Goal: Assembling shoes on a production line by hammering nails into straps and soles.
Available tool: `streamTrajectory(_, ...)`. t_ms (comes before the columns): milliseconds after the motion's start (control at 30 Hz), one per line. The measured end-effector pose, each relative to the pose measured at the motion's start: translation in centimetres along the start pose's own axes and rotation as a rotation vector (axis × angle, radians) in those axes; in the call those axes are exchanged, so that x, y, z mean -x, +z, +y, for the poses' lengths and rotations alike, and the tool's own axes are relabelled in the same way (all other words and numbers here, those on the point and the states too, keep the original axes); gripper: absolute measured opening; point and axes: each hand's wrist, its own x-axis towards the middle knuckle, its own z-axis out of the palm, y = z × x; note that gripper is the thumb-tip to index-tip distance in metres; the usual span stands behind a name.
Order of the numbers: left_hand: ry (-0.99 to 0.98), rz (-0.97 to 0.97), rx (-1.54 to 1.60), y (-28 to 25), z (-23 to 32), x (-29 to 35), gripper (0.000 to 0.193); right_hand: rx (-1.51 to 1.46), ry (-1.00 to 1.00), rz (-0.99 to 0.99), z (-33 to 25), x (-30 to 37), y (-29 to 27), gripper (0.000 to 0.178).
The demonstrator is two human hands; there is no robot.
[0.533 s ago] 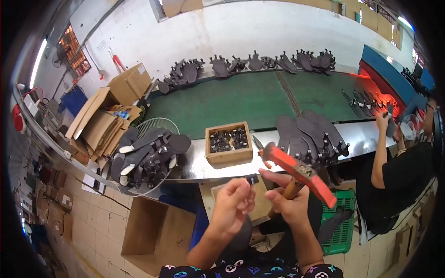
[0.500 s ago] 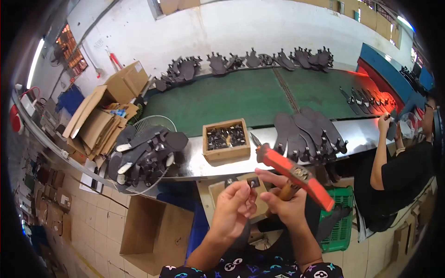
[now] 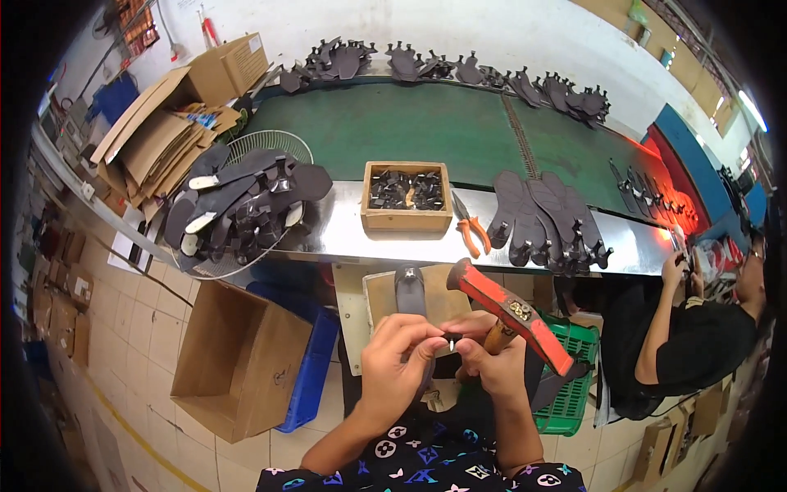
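Note:
My left hand [image 3: 395, 359] pinches a small black heel tip [image 3: 452, 337] with a pale metal pin sticking out of it. My right hand [image 3: 498, 365] meets it from the other side, its thumb and forefinger at the same piece. That hand also grips a hammer [image 3: 515, 312] by its wooden handle; the red head juts up over the fingers. Just beyond the hands, a dark shoe sole [image 3: 409, 297] with a heel stands by a tan board [image 3: 447, 291]. A wooden box [image 3: 406, 220] of small black parts sits on the metal bench edge, beside orange-handled pliers [image 3: 470, 229].
Heeled soles [image 3: 541, 215] lie on the bench at right; more fill a wire basket [image 3: 270, 143] at left. A green belt [image 3: 393, 123] runs behind. An open carton [image 3: 242, 361], a blue bin [image 3: 307, 377] and a green crate [image 3: 566, 414] stand below. A co-worker [image 3: 693, 336] works at right.
My hands have come together, and the right fingers now reach the heel tip. The hammer has stayed in my right hand. The view has shifted, uncovering the pliers and the sole by the board.

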Motion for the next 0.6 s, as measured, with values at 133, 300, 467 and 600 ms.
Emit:
streamTrajectory(133,0.610,-0.120,-0.889,-1.7,0.7,-1.3,0.017,0.177,0.413,0.013,-0.3,0.0,-1.5,0.024)
streamTrajectory(300,0.662,-0.182,-0.944,-3.0,0.8,-2.1,0.017,0.110,0.304,0.015,0.9,-0.6,-0.5,0.020)
streamTrajectory(467,0.531,-0.287,-0.609,-3.8,-1.7,-3.2,0.015,0.106,0.328,-0.038,2.0,-1.0,-1.4,0.015)
streamTrajectory(600,0.252,-0.161,-0.259,-3.1,-3.2,-2.2,0.013,0.032,0.369,-0.047,2.4,-1.3,-1.2,0.016)
